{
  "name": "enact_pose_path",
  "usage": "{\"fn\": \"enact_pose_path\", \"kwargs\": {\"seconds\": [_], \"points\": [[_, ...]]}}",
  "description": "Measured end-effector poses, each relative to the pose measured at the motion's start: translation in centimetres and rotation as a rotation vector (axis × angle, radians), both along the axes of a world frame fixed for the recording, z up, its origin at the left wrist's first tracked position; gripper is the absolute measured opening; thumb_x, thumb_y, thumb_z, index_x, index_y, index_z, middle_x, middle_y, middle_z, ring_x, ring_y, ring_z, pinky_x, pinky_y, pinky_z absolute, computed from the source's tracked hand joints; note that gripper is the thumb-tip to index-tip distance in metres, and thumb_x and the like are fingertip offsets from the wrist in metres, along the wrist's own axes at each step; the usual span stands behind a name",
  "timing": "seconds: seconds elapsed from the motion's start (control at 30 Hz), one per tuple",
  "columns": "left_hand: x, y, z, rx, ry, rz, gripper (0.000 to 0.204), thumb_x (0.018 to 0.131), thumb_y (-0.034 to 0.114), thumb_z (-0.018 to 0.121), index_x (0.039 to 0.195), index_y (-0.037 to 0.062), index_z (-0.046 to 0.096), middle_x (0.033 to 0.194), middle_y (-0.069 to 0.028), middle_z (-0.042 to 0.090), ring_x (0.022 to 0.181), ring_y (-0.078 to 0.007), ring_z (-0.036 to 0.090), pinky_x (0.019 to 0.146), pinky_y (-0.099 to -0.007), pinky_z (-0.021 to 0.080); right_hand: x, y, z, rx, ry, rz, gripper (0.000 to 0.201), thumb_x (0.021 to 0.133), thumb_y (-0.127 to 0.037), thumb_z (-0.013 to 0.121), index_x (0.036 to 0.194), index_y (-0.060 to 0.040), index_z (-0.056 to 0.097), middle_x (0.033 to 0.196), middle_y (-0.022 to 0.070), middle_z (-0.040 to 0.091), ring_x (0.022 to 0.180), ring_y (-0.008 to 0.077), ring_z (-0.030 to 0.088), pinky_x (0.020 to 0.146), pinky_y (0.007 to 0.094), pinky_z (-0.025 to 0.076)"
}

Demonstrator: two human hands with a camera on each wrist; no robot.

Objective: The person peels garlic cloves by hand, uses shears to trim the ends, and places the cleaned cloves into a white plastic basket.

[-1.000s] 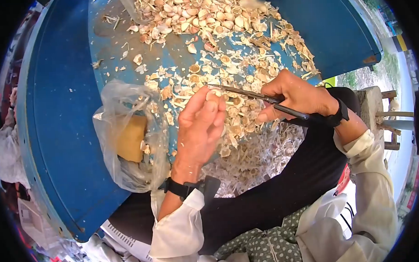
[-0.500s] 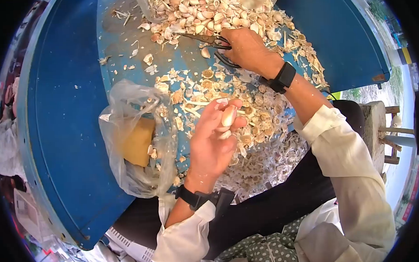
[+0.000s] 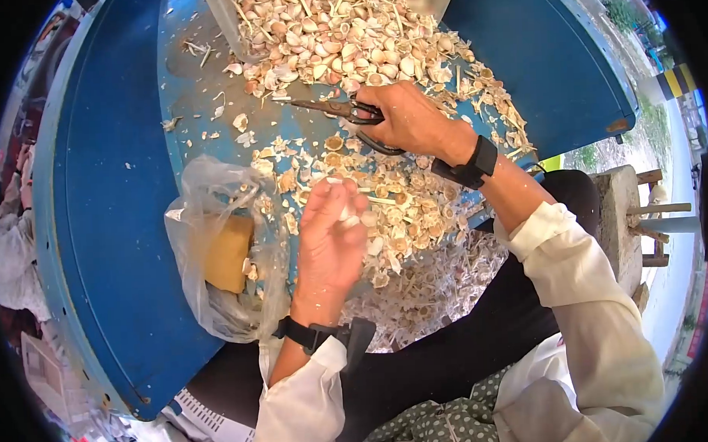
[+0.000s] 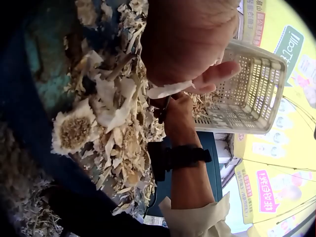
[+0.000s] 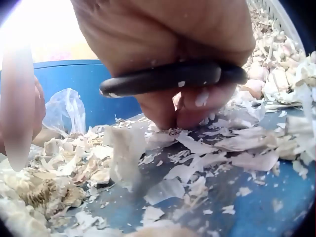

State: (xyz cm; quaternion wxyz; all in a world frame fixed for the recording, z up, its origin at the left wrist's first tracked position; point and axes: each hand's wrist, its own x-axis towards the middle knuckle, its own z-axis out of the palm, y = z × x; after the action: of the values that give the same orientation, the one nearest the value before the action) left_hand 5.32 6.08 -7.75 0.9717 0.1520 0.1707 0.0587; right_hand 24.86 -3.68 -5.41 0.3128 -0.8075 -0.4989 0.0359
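The right hand (image 3: 405, 118) sits in the upper middle of the head view, its fingers curled through the black handles of a pair of scissors (image 3: 342, 111) whose blades point left toward the edge of the garlic pile (image 3: 340, 34) at the top of the frame. In the right wrist view the same fingers (image 5: 197, 106) wrap a black scissor handle (image 5: 173, 79) just above the blue desk (image 3: 111, 190), with their tips down among loose peel.

The left hand (image 3: 331, 233) lies in the centre of the head view, below and left of the right hand and well apart from the scissors. Its fingertips pinch a small pale garlic clove (image 3: 346, 213); in the left wrist view a strip of white skin (image 4: 170, 90) hangs from it.

Garlic skins and root ends (image 3: 400, 211) litter the desk between and around both hands. A clear plastic bag (image 3: 222, 249) with something tan inside lies just left of the left hand. A white perforated basket (image 4: 247, 94) shows in the left wrist view beyond the right hand.
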Motion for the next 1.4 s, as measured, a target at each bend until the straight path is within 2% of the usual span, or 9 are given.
{"fn": "enact_pose_path", "kwargs": {"seconds": [0.17, 0.27, 0.4, 0.6, 0.73, 0.93, 1.03, 1.27, 1.4], "points": [[0.5, -1.3, 0.7, 0.332, 0.185, 0.046, 0.013, 0.092, 0.012, 0.058, 0.104, 0.0067, 0.058, 0.090, 0.0011, 0.059, 0.076, -0.0073, 0.054, 0.057, -0.0221, 0.045, -4.8, -1.4, 3.8, 0.107, 0.027, 0.412, 0.026, 0.069, -0.006, 0.073, 0.076, -0.0001, 0.048, 0.070, 0.0126, 0.057, 0.066, 0.0367, 0.059, 0.057, 0.0407, 0.046], [-0.2, -1.0, -1.2, 0.431, 0.218, 0.002, 0.014, 0.094, 0.013, 0.055, 0.105, 0.0062, 0.058, 0.087, 0.0034, 0.058, 0.068, -0.0033, 0.049, 0.049, -0.0192, 0.037, -5.5, -1.9, 3.4, 0.056, 0.132, 0.377, 0.023, 0.070, -0.006, 0.071, 0.076, -0.0005, 0.049, 0.070, 0.0127, 0.058, 0.067, 0.0361, 0.060, 0.057, 0.0401, 0.047], [0.0, -2.2, -1.1, 0.446, 0.174, 0.183, 0.015, 0.096, 0.015, 0.052, 0.107, 0.0064, 0.058, 0.086, 0.0049, 0.058, 0.062, -0.0002, 0.044, 0.043, -0.0158, 0.026, -7.4, -1.6, 2.2, 0.058, 0.252, 0.134, 0.020, 0.072, -0.010, 0.068, 0.076, 0.0002, 0.051, 0.068, 0.0163, 0.057, 0.064, 0.0377, 0.059, 0.056, 0.0411, 0.045], [0.1, -0.6, -0.3, 0.156, 0.008, 0.148, 0.022, 0.097, 0.022, 0.052, 0.107, 0.0029, 0.056, 0.100, -0.0043, 0.056, 0.077, -0.0083, 0.052, 0.041, -0.0159, 0.034, -2.7, -2.9, 3.6, -0.018, 0.186, -0.062, 0.030, 0.075, -0.015, 0.074, 0.073, 0.0018, 0.050, 0.059, 0.0154, 0.050, 0.053, 0.0300, 0.039, 0.051, 0.0374, 0.038], [0.3, -0.1, 1.3, 0.220, 0.033, 0.114, 0.027, 0.096, 0.030, 0.051, 0.102, 0.0033, 0.057, 0.102, -0.0050, 0.056, 0.081, -0.0122, 0.055, 0.042, -0.0164, 0.038, 8.1, -3.2, -0.4, -0.001, -0.088, -0.479, 0.018, 0.073, -0.014, 0.066, 0.080, 0.0011, 0.061, 0.069, 0.0211, 0.062, 0.067, 0.0391, 0.061, 0.063, 0.0437, 0.049], [0.6, 0.3, -0.7, -0.066, -0.015, -0.012, 0.017, 0.096, 0.021, 0.055, 0.086, 0.0069, 0.055, 0.098, -0.0038, 0.056, 0.076, -0.0075, 0.053, 0.040, -0.0161, 0.035, 10.6, -2.3, -2.1, -0.050, -0.175, -0.372, 0.024, 0.075, -0.017, 0.069, 0.078, 0.0022, 0.057, 0.065, 0.0191, 0.058, 0.059, 0.0318, 0.056, 0.057, 0.0397, 0.044], [0.9, -0.6, 0.5, 0.141, 0.111, 0.018, 0.015, 0.094, 0.020, 0.058, 0.096, 0.0053, 0.058, 0.093, -0.0014, 0.058, 0.073, -0.0058, 0.051, 0.040, -0.0151, 0.034, 6.8, -2.6, -0.4, -0.048, 0.057, -0.378, 0.024, 0.076, -0.020, 0.073, 0.073, -0.0016, 0.058, 0.058, 0.0086, 0.056, 0.053, 0.0132, 0.055, 0.048, 0.0306, 0.040], [1.5, -2.3, 0.7, 0.878, 0.211, 0.052, 0.043, 0.090, 0.021, 0.065, 0.126, 0.0017, 0.053, 0.094, -0.0045, 0.062, 0.071, -0.0064, 0.054, 0.039, -0.0166, 0.036, -4.6, -2.0, 3.1, 0.033, 1.084, -0.125, 0.020, 0.074, -0.016, 0.077, 0.071, -0.0017, 0.064, 0.062, 0.0036, 0.063, 0.054, 0.0063, 0.056, 0.045, 0.0227, 0.039], [0.7, -1.0, 1.3, 0.919, 0.266, -0.031, 0.039, 0.089, 0.017, 0.065, 0.124, 0.0027, 0.056, 0.096, -0.0043, 0.062, 0.065, -0.0036, 0.053, 0.039, -0.0167, 0.034, -4.5, -2.7, 3.6, -0.056, 0.855, -0.074, 0.038, 0.074, -0.033, 0.078, 0.072, 0.0003, 0.060, 0.058, 0.0055, 0.060, 0.051, 0.0118, 0.055, 0.045, 0.0294, 0.039]]}}
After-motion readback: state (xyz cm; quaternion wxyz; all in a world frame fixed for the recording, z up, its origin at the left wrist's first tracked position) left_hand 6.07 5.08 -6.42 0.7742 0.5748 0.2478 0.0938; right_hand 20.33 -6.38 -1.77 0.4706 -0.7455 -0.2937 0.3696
